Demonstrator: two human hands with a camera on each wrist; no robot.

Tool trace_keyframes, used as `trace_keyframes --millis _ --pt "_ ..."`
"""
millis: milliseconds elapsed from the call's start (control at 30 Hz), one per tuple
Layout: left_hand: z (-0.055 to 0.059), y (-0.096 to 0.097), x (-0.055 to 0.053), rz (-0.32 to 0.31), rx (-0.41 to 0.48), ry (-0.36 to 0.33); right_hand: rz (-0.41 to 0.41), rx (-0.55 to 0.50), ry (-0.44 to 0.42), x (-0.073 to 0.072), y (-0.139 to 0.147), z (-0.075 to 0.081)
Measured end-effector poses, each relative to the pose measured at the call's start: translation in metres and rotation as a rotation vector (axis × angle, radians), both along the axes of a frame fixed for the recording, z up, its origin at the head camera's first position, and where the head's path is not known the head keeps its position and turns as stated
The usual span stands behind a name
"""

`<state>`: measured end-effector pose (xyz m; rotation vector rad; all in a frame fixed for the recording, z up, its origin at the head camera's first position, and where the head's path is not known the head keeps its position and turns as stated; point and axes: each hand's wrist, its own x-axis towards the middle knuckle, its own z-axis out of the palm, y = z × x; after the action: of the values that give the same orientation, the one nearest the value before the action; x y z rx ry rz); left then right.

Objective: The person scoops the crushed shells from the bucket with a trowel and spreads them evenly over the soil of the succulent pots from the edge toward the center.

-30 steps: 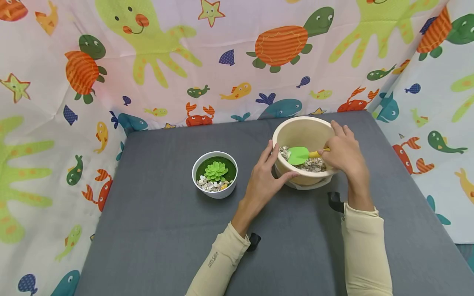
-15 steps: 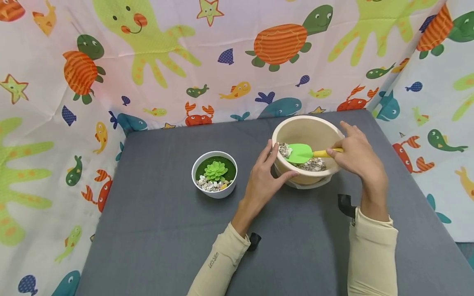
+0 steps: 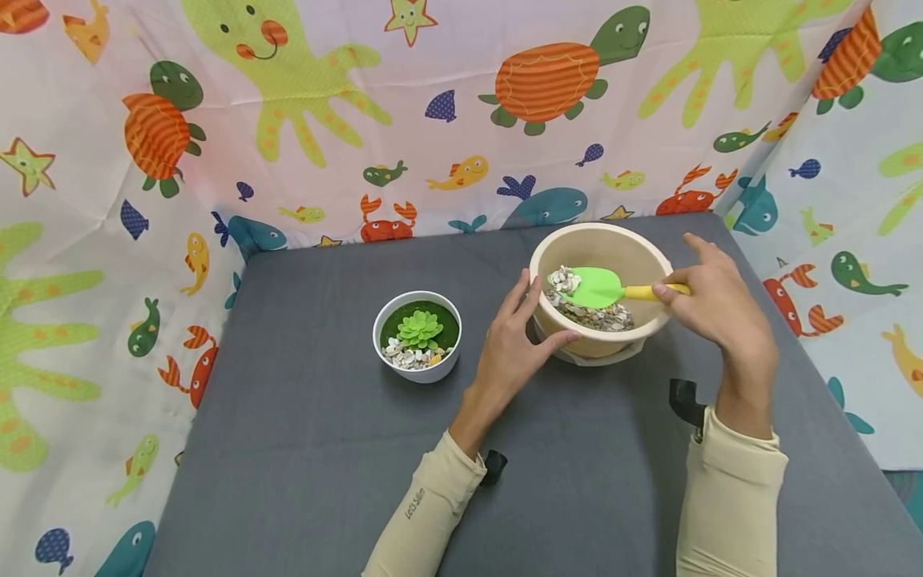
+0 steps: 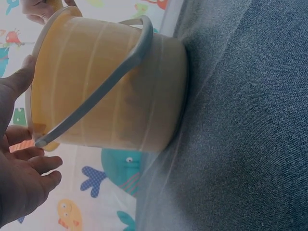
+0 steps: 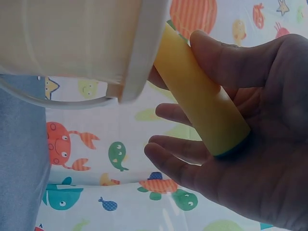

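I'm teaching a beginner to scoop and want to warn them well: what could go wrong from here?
Spilling: pale stones sit at the tip of the green scoop, so a slight tilt might drop them.
Twisting: the right hand holds the yellow handle with some fingers extended, so the scoop might roll.
Tipping: the left hand touches the bucket high up; a hard push could tilt it.
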<state>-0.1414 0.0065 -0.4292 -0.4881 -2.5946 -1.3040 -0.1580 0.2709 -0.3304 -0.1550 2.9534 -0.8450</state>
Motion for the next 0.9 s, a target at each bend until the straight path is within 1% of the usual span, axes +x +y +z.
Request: trace_keyframes --millis 300,600,767,900 --pt "0.000 0.000 -0.001 0.009 0.012 -0.012 -0.018 -0.008 0.011 0.004 0.000 0.007" --pt "0.001 0.000 0.001 0.007 0.009 -0.047 -0.057 0.007 0.027 0.011 -0.002 0.013" --pt "0.002 -0.002 0.001 0.001 0.027 -0.023 -0.053 0.009 0.045 0.014 -0.004 0.016" --pt "0.004 -0.007 0.001 0.017 0.043 -0.008 -0.052 0.003 0.052 0.017 -0.006 0.019"
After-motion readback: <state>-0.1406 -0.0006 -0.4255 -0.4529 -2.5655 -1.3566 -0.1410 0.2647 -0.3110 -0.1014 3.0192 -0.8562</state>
